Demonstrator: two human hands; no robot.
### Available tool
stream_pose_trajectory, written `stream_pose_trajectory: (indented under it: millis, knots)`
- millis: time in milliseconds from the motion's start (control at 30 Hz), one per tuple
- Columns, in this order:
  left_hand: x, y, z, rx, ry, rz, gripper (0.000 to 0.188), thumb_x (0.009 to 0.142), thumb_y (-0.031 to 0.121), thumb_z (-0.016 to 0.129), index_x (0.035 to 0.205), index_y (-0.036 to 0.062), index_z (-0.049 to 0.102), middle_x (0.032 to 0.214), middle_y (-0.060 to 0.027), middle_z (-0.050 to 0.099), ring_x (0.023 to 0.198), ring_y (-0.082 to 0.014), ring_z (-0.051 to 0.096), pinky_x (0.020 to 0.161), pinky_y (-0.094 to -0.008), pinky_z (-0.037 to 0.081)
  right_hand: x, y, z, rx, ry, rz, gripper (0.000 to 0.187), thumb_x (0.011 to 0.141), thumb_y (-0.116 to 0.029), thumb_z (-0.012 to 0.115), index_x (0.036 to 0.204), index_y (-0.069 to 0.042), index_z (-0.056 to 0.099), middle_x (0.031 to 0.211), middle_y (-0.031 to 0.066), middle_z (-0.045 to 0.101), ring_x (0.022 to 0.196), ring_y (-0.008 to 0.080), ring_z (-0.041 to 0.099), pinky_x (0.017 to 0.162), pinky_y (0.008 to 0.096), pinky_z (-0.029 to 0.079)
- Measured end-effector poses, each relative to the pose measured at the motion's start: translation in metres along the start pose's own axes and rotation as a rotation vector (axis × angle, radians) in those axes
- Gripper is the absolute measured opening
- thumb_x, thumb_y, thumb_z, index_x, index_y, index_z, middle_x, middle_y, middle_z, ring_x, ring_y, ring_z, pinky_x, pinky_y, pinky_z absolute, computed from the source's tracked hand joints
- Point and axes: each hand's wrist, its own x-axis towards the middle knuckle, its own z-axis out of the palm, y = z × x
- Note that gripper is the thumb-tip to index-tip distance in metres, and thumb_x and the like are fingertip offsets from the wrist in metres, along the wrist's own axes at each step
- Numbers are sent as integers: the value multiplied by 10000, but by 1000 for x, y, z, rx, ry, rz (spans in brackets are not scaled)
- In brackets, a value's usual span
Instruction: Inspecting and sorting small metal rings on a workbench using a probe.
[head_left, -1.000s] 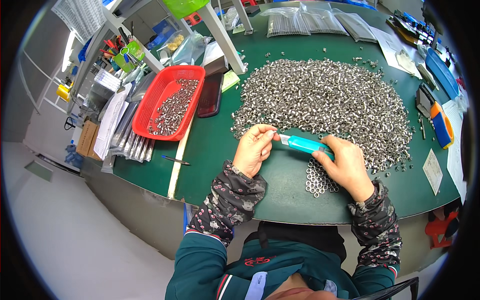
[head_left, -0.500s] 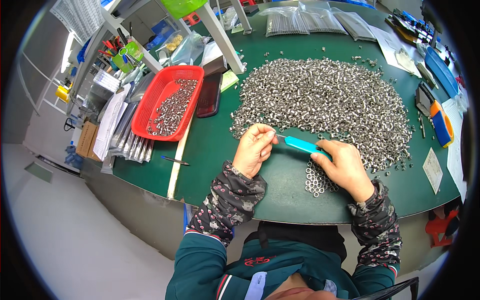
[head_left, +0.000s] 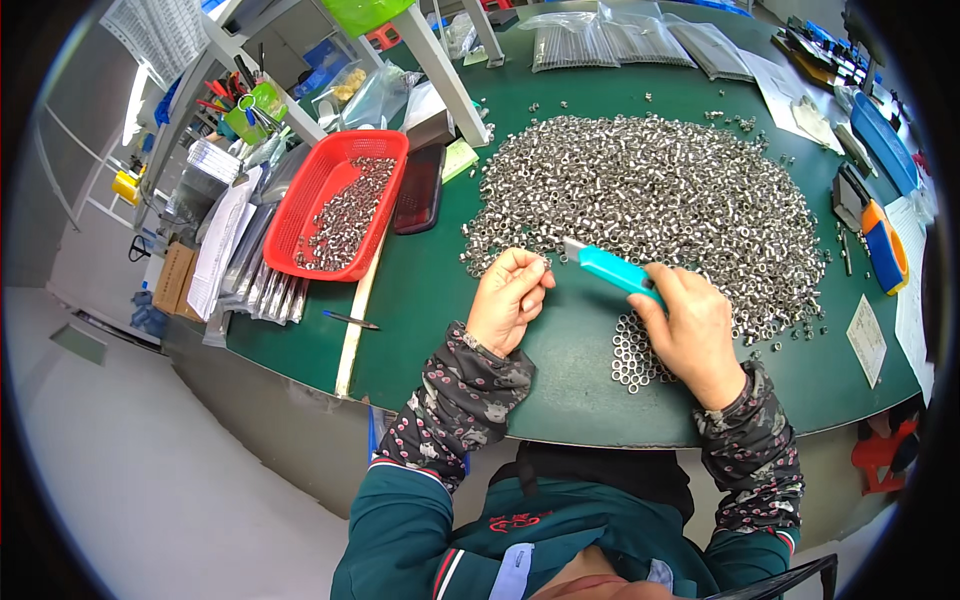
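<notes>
My right hand (head_left: 690, 330) grips a turquoise utility knife (head_left: 612, 268), its blade end pointing left toward my left hand (head_left: 510, 297). The left hand is curled with fingertips pinched together at the knife's tip; whether a small metal part is between them I cannot tell. Just beyond both hands spreads a big heap of small silver metal rings (head_left: 650, 205) on the green table (head_left: 430, 300). A small group of rings laid flat (head_left: 632, 355) lies under my right wrist.
A red plastic basket (head_left: 330, 205) with more rings stands at the left, a dark tray (head_left: 420, 190) beside it. A pen (head_left: 350, 320) lies near the front left edge. Clear bags (head_left: 620, 45) sit at the back, blue and orange tools (head_left: 880, 240) on the right.
The knife has shifted slightly up and left, its tip closer to my left fingertips. Both hands stay in nearly the same place.
</notes>
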Motion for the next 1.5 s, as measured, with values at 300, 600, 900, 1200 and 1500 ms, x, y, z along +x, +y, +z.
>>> stream_pose_trajectory:
  millis: [300, 600, 900, 1200, 1500]
  knots:
    - [1, 3, -1, -61, -18, -22, 48, 890, 72, 473, 932, 67, 495, 775, -73, 551, 471, -37, 373, 358, -152, 249, -1, 6, 2, 23, -98, 10, 262, 741, -225, 659, 924, -52, 585, 679, 95, 551, 607, 278, 571, 524, 384, 452]
    - [2, 1, -2, 1, -28, 3, 91, 912, 125, 484, 971, 59, 506, 797, -68, 569, 468, -18, 365, 363, -140, 247, -3, 6, 3, 21, -109, 0, 266, 744, -239, 657, 919, -52, 586, 677, 92, 549, 619, 272, 573, 534, 382, 456]
    - [1, 3, -2, -69, -32, -50, 104, 913, 138, 491, 936, 44, 529, 778, -36, 535, 467, -16, 355, 361, -142, 238, -2, 6, 2, 18, -117, 0, 265, 748, -254, 655, 910, -56, 585, 679, 87, 551, 635, 267, 575, 543, 378, 458]
    - [2, 0, -6, -104, -25, -98, 129, 922, 164, 484, 897, 48, 535, 755, -34, 536, 455, -18, 349, 355, -144, 237, -2, 3, 1, 38, -187, -19, 240, 757, -258, 644, 868, -55, 577, 657, 91, 543, 634, 267, 571, 545, 387, 454]
    - [0, -1, -2, -55, -12, -93, 164, 925, 183, 485, 821, 61, 517, 700, -15, 532, 438, -19, 332, 355, -151, 228, -2, 2, 2, 46, -222, -23, 236, 771, -266, 629, 857, -53, 572, 643, 99, 542, 634, 278, 576, 540, 394, 452]
